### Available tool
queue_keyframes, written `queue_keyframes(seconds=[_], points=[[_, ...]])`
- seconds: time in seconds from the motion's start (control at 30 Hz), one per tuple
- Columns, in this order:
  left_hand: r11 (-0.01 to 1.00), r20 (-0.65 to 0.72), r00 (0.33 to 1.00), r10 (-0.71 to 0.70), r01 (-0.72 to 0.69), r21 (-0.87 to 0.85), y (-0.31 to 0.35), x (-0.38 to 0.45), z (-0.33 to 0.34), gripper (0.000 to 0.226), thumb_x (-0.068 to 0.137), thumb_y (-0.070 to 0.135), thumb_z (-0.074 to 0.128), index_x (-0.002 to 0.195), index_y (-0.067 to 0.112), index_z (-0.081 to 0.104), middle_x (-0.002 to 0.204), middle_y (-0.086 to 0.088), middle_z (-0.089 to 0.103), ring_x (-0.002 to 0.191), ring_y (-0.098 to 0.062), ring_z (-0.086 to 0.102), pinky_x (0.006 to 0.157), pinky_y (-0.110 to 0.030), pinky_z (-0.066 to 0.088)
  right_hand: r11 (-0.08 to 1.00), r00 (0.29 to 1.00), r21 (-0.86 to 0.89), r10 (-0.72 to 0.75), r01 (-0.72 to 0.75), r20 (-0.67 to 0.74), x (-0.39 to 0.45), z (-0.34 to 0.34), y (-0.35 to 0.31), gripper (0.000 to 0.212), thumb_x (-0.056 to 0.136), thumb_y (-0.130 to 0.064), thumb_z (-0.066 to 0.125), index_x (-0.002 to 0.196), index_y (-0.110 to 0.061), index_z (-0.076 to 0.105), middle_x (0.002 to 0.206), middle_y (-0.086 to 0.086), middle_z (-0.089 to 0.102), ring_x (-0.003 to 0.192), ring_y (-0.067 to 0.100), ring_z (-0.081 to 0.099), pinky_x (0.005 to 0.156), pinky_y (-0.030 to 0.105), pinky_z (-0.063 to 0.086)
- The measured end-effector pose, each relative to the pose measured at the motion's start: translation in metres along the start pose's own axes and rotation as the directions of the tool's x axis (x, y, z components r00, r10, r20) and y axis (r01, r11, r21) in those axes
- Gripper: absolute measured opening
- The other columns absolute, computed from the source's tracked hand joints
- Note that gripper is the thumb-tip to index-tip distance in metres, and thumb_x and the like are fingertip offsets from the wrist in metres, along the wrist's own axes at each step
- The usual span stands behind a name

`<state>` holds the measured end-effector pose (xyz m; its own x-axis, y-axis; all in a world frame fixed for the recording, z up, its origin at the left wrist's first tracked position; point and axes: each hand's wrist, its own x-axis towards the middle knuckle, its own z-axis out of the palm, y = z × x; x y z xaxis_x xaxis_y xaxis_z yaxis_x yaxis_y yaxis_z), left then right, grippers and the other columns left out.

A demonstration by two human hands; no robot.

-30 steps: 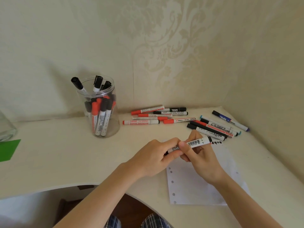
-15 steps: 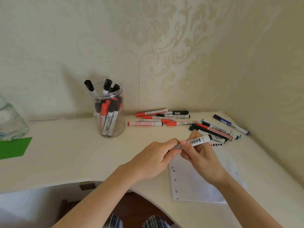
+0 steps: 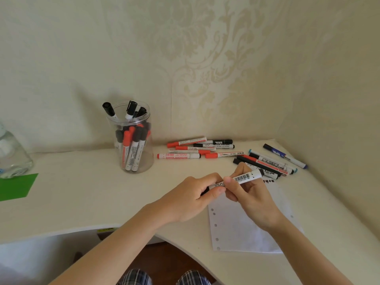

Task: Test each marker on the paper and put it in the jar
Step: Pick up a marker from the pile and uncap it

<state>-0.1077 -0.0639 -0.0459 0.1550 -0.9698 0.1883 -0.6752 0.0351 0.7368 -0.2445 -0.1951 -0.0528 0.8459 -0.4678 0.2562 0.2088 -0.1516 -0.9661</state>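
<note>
jar (image 3: 134, 140) left of loose markers (image 3: 205, 150), paper (image 3: 242, 227) nearer

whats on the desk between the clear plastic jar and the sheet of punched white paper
In the head view, only bare cream desk top lies between the clear plastic jar and the punched white paper; the loose markers lie farther back.

Green sheet (image 3: 15, 187) far left on desk (image 3: 82, 192), beside glass vessel (image 3: 12, 155), maybe bottle.
</note>
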Motion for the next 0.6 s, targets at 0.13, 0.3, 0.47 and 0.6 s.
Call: queue_keyframes(seconds=[0.13, 0.3, 0.47, 0.6], points=[[0.973, -0.222, 0.974, -0.048, 0.096, 0.212, -0.006, -0.005, 0.015, 0.03, 0.097, 0.051, 0.04, 0.1, 0.023, 0.051, 0.065, 0.012, 0.046, 0.058, -0.008, 0.048, 0.052, -0.021, 0.034, 0.968, 0.966, 0.157, 0.217, -0.194, -0.139, -0.003, 0.016, 0.003, 0.028, 0.088, -0.029, 0.064, 0.081, -0.007, 0.048, 0.055, 0.003, 0.035, 0.05, 0.016, 0.024, 0.049, 0.029, 0.021], [0.807, -0.319, 0.939, 0.129, 0.088, 0.584, -0.016, -0.008, 0.027, 0.032, 0.101, 0.039, 0.033, 0.101, 0.016, 0.056, 0.076, 0.005, 0.051, 0.065, -0.012, 0.044, 0.05, -0.024, 0.036, 0.88, 0.866, 0.293, 0.444, -0.373, -0.232, 0.003, 0.029, 0.004, 0.038, 0.095, -0.031, 0.064, 0.068, -0.015, 0.043, 0.053, 0.003, 0.035, 0.046, 0.014, 0.023, 0.043, 0.024, 0.021], [0.92, -0.191, 0.98, 0.062, 0.018, 0.391, -0.009, -0.013, 0.019, 0.025, 0.103, 0.044, 0.024, 0.102, 0.027, 0.042, 0.066, 0.011, 0.048, 0.053, -0.011, 0.046, 0.047, -0.025, 0.037, 0.964, 0.935, 0.155, 0.25, -0.216, -0.252, 0.006, 0.026, 0.004, 0.036, 0.098, -0.009, 0.057, 0.066, -0.01, 0.041, 0.046, 0.008, 0.035, 0.042, 0.017, 0.024, 0.044, 0.028, 0.018], [0.998, -0.091, 0.996, 0.027, -0.022, 0.06, -0.001, -0.014, 0.009, 0.018, 0.102, 0.041, 0.037, 0.102, 0.028, 0.05, 0.054, 0.008, 0.04, 0.046, -0.012, 0.038, 0.048, -0.025, 0.028, 0.99, 0.981, 0.093, 0.115, -0.101, -0.158, 0.007, 0.017, -0.002, 0.04, 0.09, -0.008, 0.061, 0.061, -0.006, 0.034, 0.043, 0.008, 0.033, 0.035, 0.017, 0.028, 0.043, 0.024, 0.02]])
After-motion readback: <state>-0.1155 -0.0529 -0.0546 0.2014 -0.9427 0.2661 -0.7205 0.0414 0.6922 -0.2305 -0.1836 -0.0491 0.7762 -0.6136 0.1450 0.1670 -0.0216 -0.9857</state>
